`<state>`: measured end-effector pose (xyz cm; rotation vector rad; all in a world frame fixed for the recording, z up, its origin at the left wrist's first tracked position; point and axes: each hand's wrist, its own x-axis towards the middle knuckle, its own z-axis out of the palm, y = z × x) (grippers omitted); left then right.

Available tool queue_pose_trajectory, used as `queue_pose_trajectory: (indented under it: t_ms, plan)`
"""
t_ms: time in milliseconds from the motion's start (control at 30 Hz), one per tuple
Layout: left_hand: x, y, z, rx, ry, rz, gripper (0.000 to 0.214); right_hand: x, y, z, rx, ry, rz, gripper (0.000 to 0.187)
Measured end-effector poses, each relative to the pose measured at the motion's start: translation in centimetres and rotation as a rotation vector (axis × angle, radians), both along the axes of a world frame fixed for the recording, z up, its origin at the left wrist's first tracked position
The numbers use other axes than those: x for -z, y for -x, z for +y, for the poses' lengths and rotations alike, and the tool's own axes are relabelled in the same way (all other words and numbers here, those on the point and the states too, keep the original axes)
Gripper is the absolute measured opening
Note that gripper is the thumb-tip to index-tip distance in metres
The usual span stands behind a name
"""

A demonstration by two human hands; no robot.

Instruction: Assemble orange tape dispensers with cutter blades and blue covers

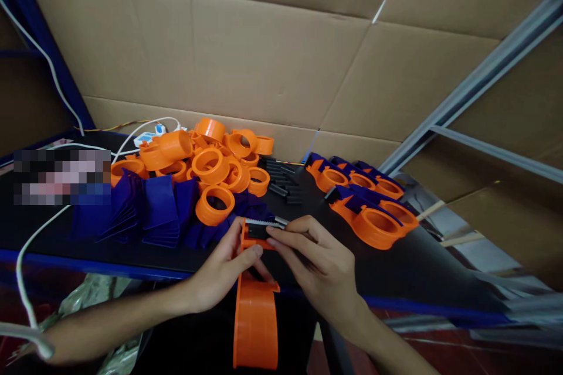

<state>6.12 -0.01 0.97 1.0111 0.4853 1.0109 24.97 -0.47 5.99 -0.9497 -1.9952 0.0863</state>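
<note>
In the head view, the orange dispenser [256, 319] hangs over the bench's [417, 287] front edge, clasped by the left hand [224, 272], while the right hand [328, 261] touches its black piece [257, 231], though whether it pinches anything cannot be told. It looks light, stiff and smooth, best held by the frame, clear of the serrated strip [263, 222]. Blue plates [160, 211] along the front-left edge and orange parts [209, 167] towards the back edge crowd the left hand's side.

The left hand [233, 263] and right hand [325, 261] are bare, as are both slender forearms [127, 313].
</note>
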Motion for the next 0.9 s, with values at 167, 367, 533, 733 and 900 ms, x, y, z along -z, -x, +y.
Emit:
queue_pose_trajectory:
  t_ms: [167, 367, 533, 733, 900]
  plan:
    - [0.3, 0.1, -0.3, -0.014, 0.033, 0.038, 0.044, 0.2, 0.7, -0.5, -0.032, -0.005, -0.014, 0.032]
    - [-0.1, 0.5, 0.4, 0.095, 0.115, -0.082, 0.035, -0.8, -0.4, -0.6, -0.127, -0.064, -0.056, 0.045]
    - [0.0, 1.5, 1.2, 0.249, 0.288, -0.187, 0.057, -2.1, -2.2, 3.6, 0.054, 0.102, -0.248, 0.030]
    - [0.4, 1.9, 1.5, 0.244, 0.328, -0.278, 0.058, -1.7, -2.5, 6.7, -0.028, 0.276, -0.622, 0.024]
    - [0.1, 1.9, 1.4, 0.254, 0.360, -0.294, 0.062, -0.8, -2.2, 6.5, -0.046, 0.270, -0.721, 0.022]
